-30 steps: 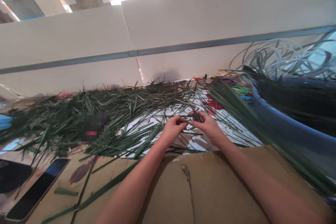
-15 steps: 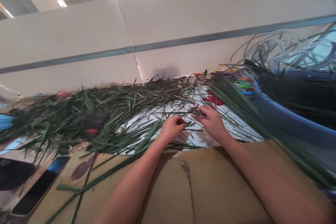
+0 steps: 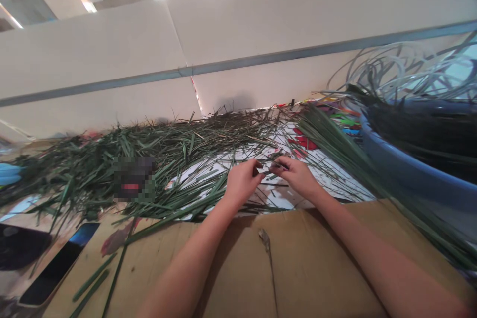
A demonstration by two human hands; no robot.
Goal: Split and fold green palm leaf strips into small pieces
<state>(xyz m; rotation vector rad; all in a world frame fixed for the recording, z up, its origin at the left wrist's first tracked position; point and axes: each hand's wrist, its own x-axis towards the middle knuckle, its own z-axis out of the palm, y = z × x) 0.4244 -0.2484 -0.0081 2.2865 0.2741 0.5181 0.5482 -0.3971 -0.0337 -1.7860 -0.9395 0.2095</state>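
Observation:
My left hand (image 3: 244, 179) is over the white sheet (image 3: 276, 198), its thumb and fingertips pinched together. What lies between them is too small to make out. Close beside it, my right hand (image 3: 297, 176) has its fingers closed on a thin, dark grass-like piece (image 3: 278, 156). The fingertips of both hands nearly meet. Short cut bits of green leaf are scattered on the sheet below. A heap of long green leaf strips (image 3: 194, 139) spreads behind and to the left of my hands.
Cardboard (image 3: 231, 258) lies nearest me, with a dried stalk (image 3: 265, 241) and leaf pieces (image 3: 93, 278) on it. A phone (image 3: 61, 263) is at left. A blue tub (image 3: 417, 169) holding dark strands stands right, beside a green leaf bundle (image 3: 335, 144). A white panel (image 3: 238, 84) rises behind.
My left hand has moved slightly up, and my right hand slightly right and down. The long leaf across the cardboard at left has shifted; shorter pieces show there now.

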